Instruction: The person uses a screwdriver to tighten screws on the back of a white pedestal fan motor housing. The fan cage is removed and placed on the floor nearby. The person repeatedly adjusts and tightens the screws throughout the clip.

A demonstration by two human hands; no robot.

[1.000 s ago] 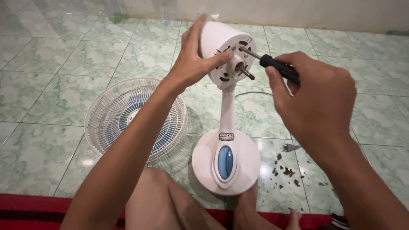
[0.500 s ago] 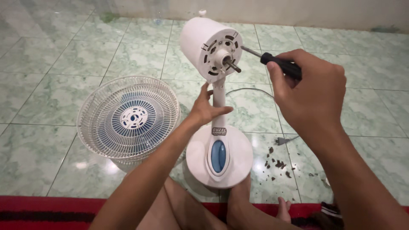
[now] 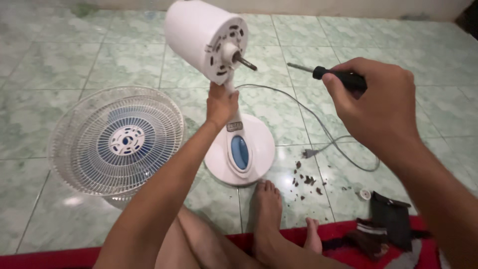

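**White fan gripped at the neck, screwdriver drawn back**

White plastic fan (image 3: 226, 94) stands upright on its round base on the floor, motor housing bare and shaft pointing toward the right hand. The left hand (image 3: 220, 103), which half a second ago lay open against the stem, is now closed around the neck just under the housing. The right hand (image 3: 378, 102) stays clenched on the black-handled screwdriver (image 3: 326, 72), but its tip has pulled away from the housing and now sits apart from the shaft, pointing left.

Beside the base, to the left, the wire fan guard (image 3: 117, 139) lies flat with blue blades inside. A grey power cord (image 3: 318, 124) loops over pale green marbled floor tiles (image 3: 50, 60), with dark crumbs of dirt (image 3: 306, 180) near the person's bare foot (image 3: 266, 209). Red mat (image 3: 298, 236) edges the bottom, bearing a black pouch (image 3: 391, 214).
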